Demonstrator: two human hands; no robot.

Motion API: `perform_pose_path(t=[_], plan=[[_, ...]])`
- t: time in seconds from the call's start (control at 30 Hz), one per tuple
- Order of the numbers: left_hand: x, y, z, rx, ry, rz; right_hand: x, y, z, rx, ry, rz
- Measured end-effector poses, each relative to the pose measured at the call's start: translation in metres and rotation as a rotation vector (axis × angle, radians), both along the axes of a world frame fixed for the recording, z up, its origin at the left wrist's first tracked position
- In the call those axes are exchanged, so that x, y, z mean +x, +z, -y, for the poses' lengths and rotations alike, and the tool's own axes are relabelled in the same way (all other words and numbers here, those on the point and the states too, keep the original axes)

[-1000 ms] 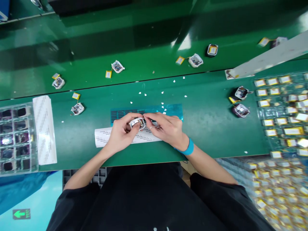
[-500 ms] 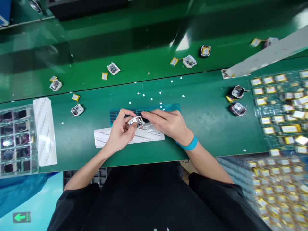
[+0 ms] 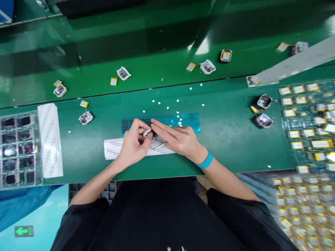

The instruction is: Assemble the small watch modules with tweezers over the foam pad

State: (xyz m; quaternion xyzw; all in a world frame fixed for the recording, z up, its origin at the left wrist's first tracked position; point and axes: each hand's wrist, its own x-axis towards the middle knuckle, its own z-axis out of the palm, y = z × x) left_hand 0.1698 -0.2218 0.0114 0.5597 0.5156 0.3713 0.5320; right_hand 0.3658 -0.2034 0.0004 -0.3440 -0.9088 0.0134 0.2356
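Observation:
In the middle of the bench, my left hand (image 3: pixel 133 144) pinches a small white-rimmed watch case (image 3: pixel 147 132) between thumb and fingers, tilted and largely hidden. My right hand (image 3: pixel 181 141) comes in from the other side, its fingertips at the case's edge. A thin metal tool (image 3: pixel 158 146) sticks out under the right fingers; its kind cannot be made out. Beneath both hands lie a white printed strip of paper (image 3: pixel 112 149) and a blue film sheet (image 3: pixel 192 122) with dark strips at its left end.
Small white tabs (image 3: pixel 168 108) lie scattered beyond the film. Open watch cases with batteries (image 3: pixel 86 118) stand along the bench. A clear tray of dark screens (image 3: pixel 26 150) is at left, battery trays (image 3: pixel 294 134) at right. A white post (image 3: pixel 288 68) rises back right.
The watch case has tipped and is more covered by my fingers. My right fingers have closed in over it, and the metal tool now points down to the left.

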Motion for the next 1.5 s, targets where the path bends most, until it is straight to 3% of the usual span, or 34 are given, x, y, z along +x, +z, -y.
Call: perform_pose_path(t=[0.1, 0.27, 0.4, 0.53, 0.6, 0.73, 0.87, 1.0, 1.03, 1.1, 1.2, 1.5], plan=[[-0.001, -0.002, 0.0, 0.08, 0.05, -0.042, -0.003, 0.0, 0.002, -0.139, 0.002, -0.146], [-0.001, -0.004, 0.002, 0.142, 0.025, -0.064, -0.008, 0.008, -0.001, -0.578, -0.059, -0.562], [-0.001, -0.002, 0.004, 0.156, -0.01, -0.075, -0.012, 0.013, -0.004, -0.892, -0.167, -0.676], [0.001, -0.003, 0.005, 0.151, -0.025, -0.086, -0.016, 0.011, -0.005, -1.198, -0.141, -0.849], [0.001, -0.003, 0.004, 0.15, -0.026, -0.082, -0.017, 0.011, -0.006, -1.258, -0.135, -0.894], [0.002, -0.002, 0.003, 0.181, -0.042, -0.055, -0.013, 0.017, -0.008, -1.092, -0.169, -0.854], [0.01, -0.003, 0.009, 0.327, -0.171, -0.127, 0.007, 0.028, -0.008, -0.944, -0.213, -0.812], [0.018, -0.014, 0.016, 0.343, -0.31, -0.259, 0.032, 0.028, 0.003, -0.622, -0.416, -0.723], [0.02, -0.017, 0.016, 0.338, -0.329, -0.282, 0.036, 0.026, 0.008, -0.606, -0.459, -0.672], [0.02, -0.022, 0.016, 0.336, -0.351, -0.305, 0.043, 0.018, 0.02, -0.736, -0.499, -0.653], [0.019, -0.024, 0.014, 0.32, -0.356, -0.298, 0.048, 0.005, 0.038, -0.852, -0.542, -0.771], [0.019, -0.021, 0.012, 0.302, -0.366, -0.293, 0.052, -0.011, 0.058, -0.781, -0.611, -0.872]])
